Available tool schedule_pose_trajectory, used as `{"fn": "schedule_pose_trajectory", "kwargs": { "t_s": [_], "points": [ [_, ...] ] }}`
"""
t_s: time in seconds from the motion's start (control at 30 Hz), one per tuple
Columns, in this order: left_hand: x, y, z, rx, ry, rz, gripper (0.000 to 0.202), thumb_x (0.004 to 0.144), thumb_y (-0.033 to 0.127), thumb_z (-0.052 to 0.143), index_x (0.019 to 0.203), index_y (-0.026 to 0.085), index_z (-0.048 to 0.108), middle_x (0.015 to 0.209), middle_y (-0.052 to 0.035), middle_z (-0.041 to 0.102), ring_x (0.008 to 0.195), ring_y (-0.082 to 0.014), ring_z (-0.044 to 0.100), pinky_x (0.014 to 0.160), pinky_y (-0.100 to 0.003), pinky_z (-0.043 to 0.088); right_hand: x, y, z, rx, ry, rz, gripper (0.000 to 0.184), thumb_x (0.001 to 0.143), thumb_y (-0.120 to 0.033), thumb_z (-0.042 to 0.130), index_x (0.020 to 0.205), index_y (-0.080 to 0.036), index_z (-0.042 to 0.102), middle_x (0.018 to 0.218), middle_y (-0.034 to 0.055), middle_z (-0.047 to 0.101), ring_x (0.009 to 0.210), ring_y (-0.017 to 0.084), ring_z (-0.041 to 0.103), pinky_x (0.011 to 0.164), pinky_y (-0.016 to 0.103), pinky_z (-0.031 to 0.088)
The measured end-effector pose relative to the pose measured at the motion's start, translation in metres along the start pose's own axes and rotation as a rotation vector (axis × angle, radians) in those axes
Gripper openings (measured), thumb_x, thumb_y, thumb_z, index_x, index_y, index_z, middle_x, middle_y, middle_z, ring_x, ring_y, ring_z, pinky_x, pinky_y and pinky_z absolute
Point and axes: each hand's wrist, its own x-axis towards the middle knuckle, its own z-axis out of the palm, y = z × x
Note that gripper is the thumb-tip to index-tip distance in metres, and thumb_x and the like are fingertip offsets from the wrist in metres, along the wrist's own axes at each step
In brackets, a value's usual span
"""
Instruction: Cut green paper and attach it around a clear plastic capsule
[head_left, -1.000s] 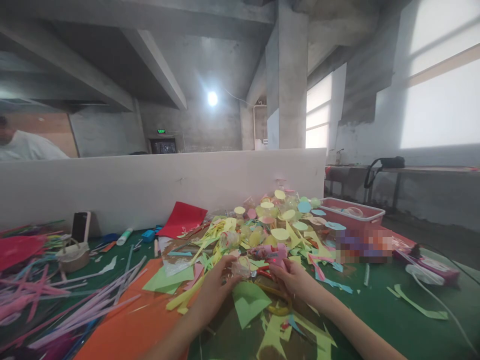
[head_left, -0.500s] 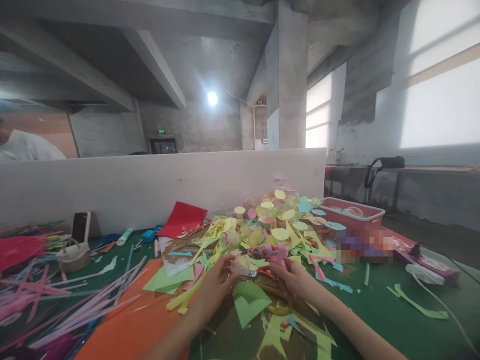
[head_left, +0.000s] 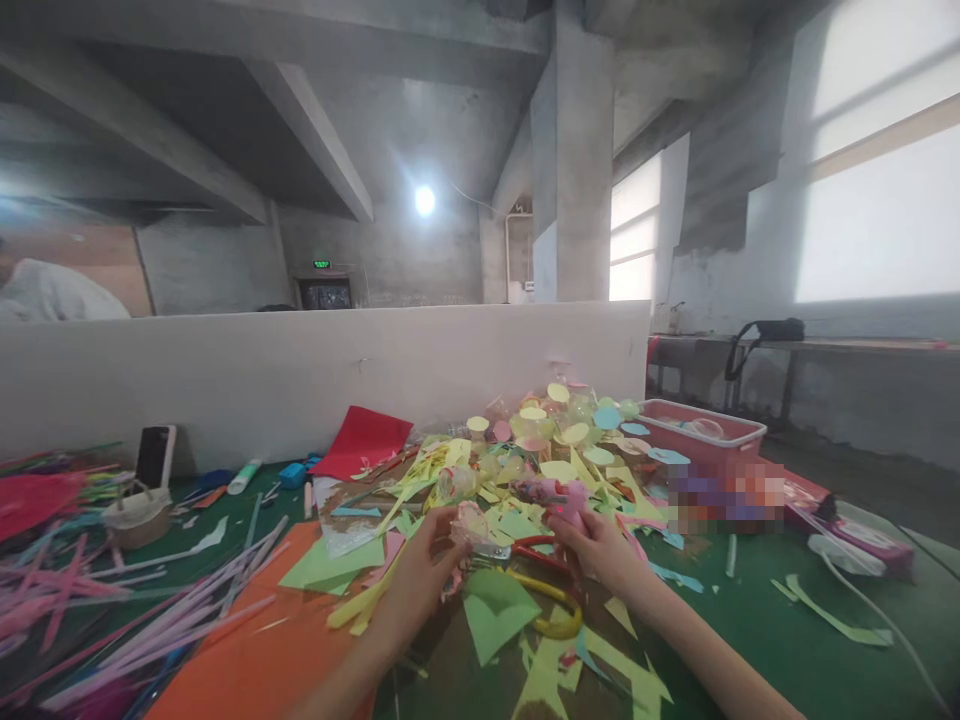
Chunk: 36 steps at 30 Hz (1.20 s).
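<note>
My left hand (head_left: 429,553) pinches a small clear plastic piece (head_left: 470,523) with a pinkish tint; its exact kind is hard to make out. In my right hand (head_left: 600,548) is a pink glue gun (head_left: 568,498) with a small red light, its nose pointing left towards the plastic piece, a little apart from it. Scissors with red and yellow handles (head_left: 564,612) lie just below both hands. A sheet of light green paper (head_left: 499,612) rests in front of them. Beyond the hands stands a heap of clear plastic pieces topped with coloured paper discs (head_left: 556,470).
Pink straw-like strips (head_left: 180,620) and orange paper (head_left: 240,610) cover the left side. A phone (head_left: 154,458) leans near a small basket (head_left: 139,515). A pink bin (head_left: 705,432) stands at right, near a white cable (head_left: 874,600). A white board (head_left: 300,370) closes off the back.
My right hand and the glue gun have shifted slightly right, away from the plastic piece. My left hand has moved slightly left with the piece, and more of the scissors shows.
</note>
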Motion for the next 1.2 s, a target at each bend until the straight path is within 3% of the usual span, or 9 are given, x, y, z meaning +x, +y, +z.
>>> {"fn": "schedule_pose_trajectory", "kwargs": {
  "t_s": [0.13, 0.2, 0.3, 0.37, 0.5, 0.73, 1.0, 1.1, 1.2],
  "points": [
    [0.001, 0.001, -0.001, -0.018, 0.024, -0.011, 0.04, 0.078, 0.043, 0.063, 0.111, 0.021, 0.054, 0.121, -0.0122, 0.066, 0.106, -0.027, 0.066, 0.094, -0.041, 0.05, -0.016, -0.008, -0.028, -0.265, 0.125, -0.148, 0.04, 0.085, -0.057, 0.052, 0.087, -0.019, 0.062, 0.076, 0.0053, 0.07, 0.072, 0.022, 0.064, 0.063, 0.028, 0.047],
    [0.002, -0.002, -0.001, -0.026, 0.03, -0.009, 0.041, 0.078, 0.043, 0.064, 0.111, 0.021, 0.053, 0.121, -0.0127, 0.066, 0.106, -0.0274, 0.066, 0.094, -0.042, 0.05, -0.029, -0.009, -0.048, -0.354, 0.075, -0.169, 0.043, 0.086, -0.055, 0.051, 0.109, -0.021, 0.061, 0.1, 0.0074, 0.072, 0.092, 0.027, 0.065, 0.075, 0.031, 0.049],
    [0.004, -0.006, -0.001, -0.036, 0.031, 0.006, 0.041, 0.078, 0.042, 0.064, 0.112, 0.021, 0.052, 0.123, -0.0129, 0.066, 0.109, -0.027, 0.065, 0.096, -0.041, 0.05, -0.047, 0.002, -0.078, -0.504, 0.029, -0.09, 0.048, 0.09, -0.055, 0.043, 0.123, -0.022, 0.056, 0.112, 0.0101, 0.069, 0.098, 0.028, 0.065, 0.082, 0.034, 0.049],
    [0.004, -0.007, 0.0, -0.042, 0.024, 0.007, 0.041, 0.079, 0.042, 0.064, 0.112, 0.021, 0.052, 0.124, -0.0129, 0.065, 0.111, -0.0267, 0.064, 0.097, -0.041, 0.049, -0.055, 0.017, -0.096, -0.626, 0.033, -0.073, 0.044, 0.09, -0.052, 0.041, 0.118, -0.022, 0.058, 0.112, 0.0124, 0.069, 0.103, 0.03, 0.063, 0.084, 0.036, 0.048],
    [0.004, -0.007, -0.001, -0.012, 0.02, -0.008, 0.043, 0.081, 0.045, 0.062, 0.114, 0.021, 0.05, 0.124, -0.0132, 0.065, 0.113, -0.0269, 0.063, 0.097, -0.041, 0.049, -0.064, 0.048, -0.116, -0.916, 0.275, -0.1, 0.038, 0.093, -0.044, 0.037, 0.113, -0.021, 0.059, 0.111, 0.0154, 0.067, 0.103, 0.033, 0.061, 0.085, 0.04, 0.047],
    [0.007, -0.012, 0.0, -0.018, 0.035, 0.005, 0.041, 0.079, 0.045, 0.064, 0.11, 0.022, 0.051, 0.122, -0.0115, 0.066, 0.114, -0.0263, 0.063, 0.097, -0.039, 0.049, -0.057, 0.072, -0.117, -1.332, 0.377, 0.016, 0.028, 0.095, -0.029, 0.042, 0.108, -0.014, 0.062, 0.102, 0.0176, 0.069, 0.091, 0.034, 0.064, 0.077, 0.042, 0.047],
    [0.004, -0.008, 0.001, -0.013, 0.042, -0.001, 0.041, 0.079, 0.045, 0.064, 0.11, 0.022, 0.051, 0.121, -0.0124, 0.067, 0.111, -0.0267, 0.064, 0.094, -0.039, 0.051, -0.042, 0.094, -0.112, -1.348, 0.26, 0.119, 0.026, 0.095, -0.024, 0.044, 0.108, -0.015, 0.064, 0.101, 0.0182, 0.07, 0.097, 0.036, 0.063, 0.071, 0.041, 0.047],
    [0.005, -0.009, 0.001, -0.038, 0.029, 0.006, 0.039, 0.08, 0.043, 0.063, 0.109, 0.022, 0.05, 0.121, -0.0122, 0.066, 0.11, -0.0258, 0.065, 0.095, -0.039, 0.05, -0.047, 0.087, -0.108, -1.42, 0.355, 0.097, 0.028, 0.094, -0.026, 0.044, 0.106, -0.014, 0.066, 0.099, 0.0188, 0.069, 0.095, 0.037, 0.062, 0.07, 0.043, 0.046],
    [0.005, -0.011, 0.001, -0.052, 0.024, 0.02, 0.037, 0.08, 0.041, 0.063, 0.109, 0.022, 0.05, 0.122, -0.0116, 0.066, 0.112, -0.0254, 0.064, 0.096, -0.039, 0.049, -0.052, 0.057, -0.095, -1.452, 0.463, 0.031, 0.03, 0.094, -0.031, 0.046, 0.105, -0.012, 0.067, 0.099, 0.0205, 0.067, 0.094, 0.039, 0.061, 0.072, 0.045, 0.046]
  ]
}}
